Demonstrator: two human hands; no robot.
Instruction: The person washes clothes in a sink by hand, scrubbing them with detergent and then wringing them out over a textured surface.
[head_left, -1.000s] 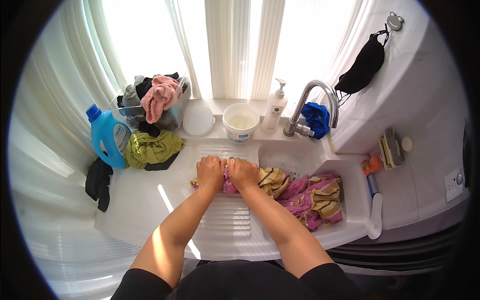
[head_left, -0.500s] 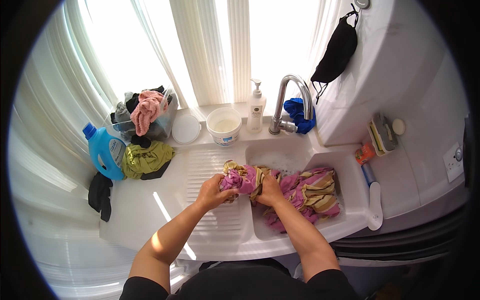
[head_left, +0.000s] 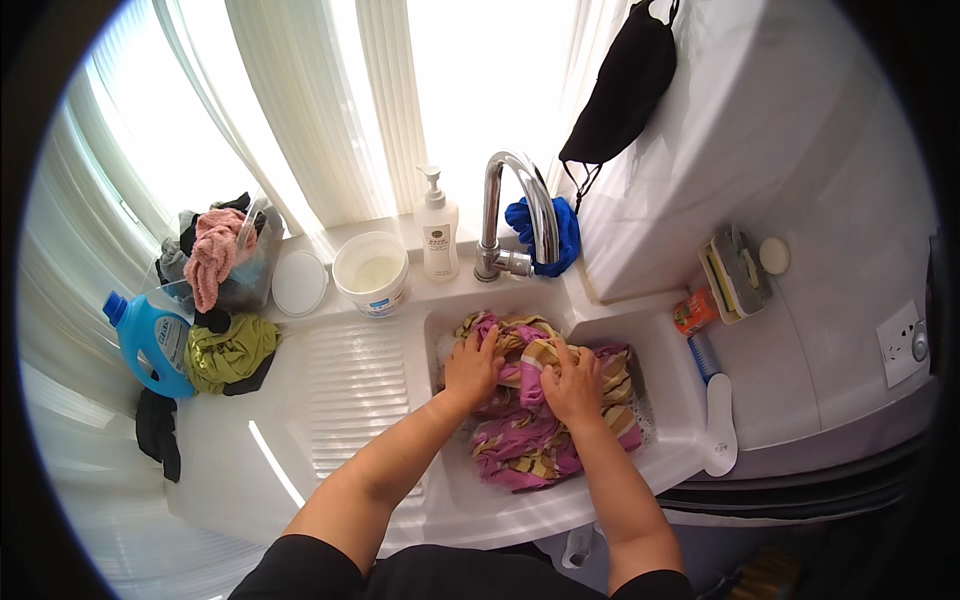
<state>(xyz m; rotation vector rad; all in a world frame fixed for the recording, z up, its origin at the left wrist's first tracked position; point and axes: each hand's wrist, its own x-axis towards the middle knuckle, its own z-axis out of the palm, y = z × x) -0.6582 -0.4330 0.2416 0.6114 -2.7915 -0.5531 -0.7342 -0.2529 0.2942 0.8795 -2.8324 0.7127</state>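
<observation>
A wet pink, yellow and brown patterned cloth [head_left: 520, 440] lies bunched in the basin of the white sink [head_left: 665, 385]. My left hand [head_left: 472, 370] grips its upper left part, fingers curled over the folds. Beside it, my right hand [head_left: 573, 382] is closed on a fold near the cloth's middle. Suds show around the cloth at the basin's edges. Both palms are turned down, so the undersides of my fingers are hidden. The chrome faucet [head_left: 490, 220] stands just behind the basin.
A ribbed washboard [head_left: 355, 375] slopes left of the basin. Behind stand a white tub [head_left: 370, 275], its lid [head_left: 300, 284] and a pump bottle [head_left: 437, 235]. Clothes [head_left: 225, 350] and a blue detergent jug [head_left: 155, 345] sit left; a white-handled brush [head_left: 719, 430] lies right.
Both hands have lowered the raised, twisted part of the cloth from beside the washboard into the basin. The whole view has shifted, with the sink appearing further left.
</observation>
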